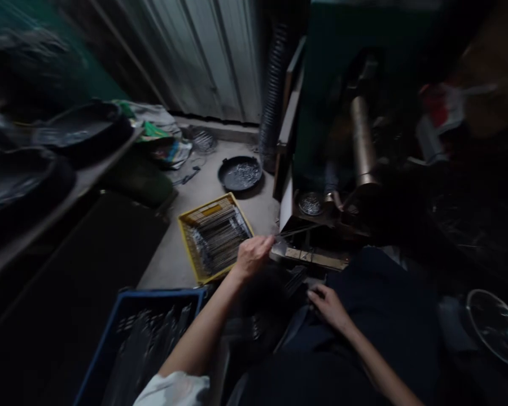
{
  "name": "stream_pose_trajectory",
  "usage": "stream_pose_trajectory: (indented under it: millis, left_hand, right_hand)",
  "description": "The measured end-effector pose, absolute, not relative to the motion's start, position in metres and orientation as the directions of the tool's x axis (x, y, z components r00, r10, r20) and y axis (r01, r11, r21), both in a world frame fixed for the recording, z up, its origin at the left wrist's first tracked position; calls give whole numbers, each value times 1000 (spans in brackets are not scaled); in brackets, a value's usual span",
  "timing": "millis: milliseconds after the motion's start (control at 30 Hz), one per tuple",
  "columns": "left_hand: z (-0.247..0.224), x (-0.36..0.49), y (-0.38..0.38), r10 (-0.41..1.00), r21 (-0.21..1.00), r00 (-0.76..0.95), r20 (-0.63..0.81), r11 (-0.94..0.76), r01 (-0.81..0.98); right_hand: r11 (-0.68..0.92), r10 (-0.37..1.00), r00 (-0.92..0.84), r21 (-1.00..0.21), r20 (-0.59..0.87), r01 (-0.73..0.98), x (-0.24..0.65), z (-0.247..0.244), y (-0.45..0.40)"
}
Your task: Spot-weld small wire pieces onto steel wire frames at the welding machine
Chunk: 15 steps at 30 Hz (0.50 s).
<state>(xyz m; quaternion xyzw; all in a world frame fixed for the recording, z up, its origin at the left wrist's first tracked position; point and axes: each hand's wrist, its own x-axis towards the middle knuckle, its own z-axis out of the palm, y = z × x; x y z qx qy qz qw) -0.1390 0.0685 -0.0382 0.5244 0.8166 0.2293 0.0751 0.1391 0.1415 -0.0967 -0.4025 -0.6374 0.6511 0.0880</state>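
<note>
My left hand (254,255) is closed on the end of a thin metal rod (298,230), which points right toward the dark machine (364,152). Just left of this hand is a yellow crate (185,241) with many thin rods (220,237) lying in rows. My right hand (329,306) hangs lower, close to my dark-clothed lap, with its fingers curled together. Whether anything small is between those fingers is too dark to see. A small round dish of shiny metal pieces (310,204) stands on the machine's ledge, beyond the left hand.
A black pan (239,175) with metal pieces sits on the floor. At lower left stands a blue crate (110,324) holding dark strips. Black tubs (84,132) line a shelf on the left. A ribbed hose (273,96) runs down the wall. A round glass-like lid (495,327) lies at right.
</note>
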Motion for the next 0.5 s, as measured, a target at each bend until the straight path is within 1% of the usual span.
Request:
stream_pose_trajectory:
  millis: [67, 133, 167, 233, 300, 333, 400, 433, 500]
  left_hand:
    - [-48, -172, 17, 744, 454, -657, 122, 547, 704]
    - [-60, -204, -27, 499, 469, -853, 152, 723, 506]
    - [-67, -219, -45, 358, 490, -919, 163, 779, 391]
    - [-85, -243, -70, 115, 553, -982, 147, 814, 178]
    - [-105, -259, -82, -32, 618, -997, 74, 786, 21]
    - [-114, -264, -85, -70, 645, -997, 27, 764, -36]
    - [-131, -268, -84, -90, 684, -994, -58, 722, -106]
    - [-137, -267, -82, -76, 699, -993, -91, 705, -118]
    - [-145, -263, -76, -2, 729, -991, -132, 677, -99]
  right_hand:
    - [-110, 570, -693, -877, -442, 468, 148, -106, 132]
    - [-46, 535, -709, -854, -459, 517, 153, -110, 129]
    - [-23, 529, -710, -845, -464, 535, 153, -110, 129]
    - [9, 529, -707, -830, -469, 557, 152, -107, 132]
    - [32, 532, -710, -827, -462, 562, 149, -102, 135]
    - [42, 535, -710, -825, -458, 564, 148, -99, 137]
    - [57, 549, -701, -816, -455, 575, 146, -95, 139]
    - [61, 560, -691, -809, -457, 585, 146, -93, 139]
    - [72, 576, -676, -795, -460, 602, 146, -90, 140]
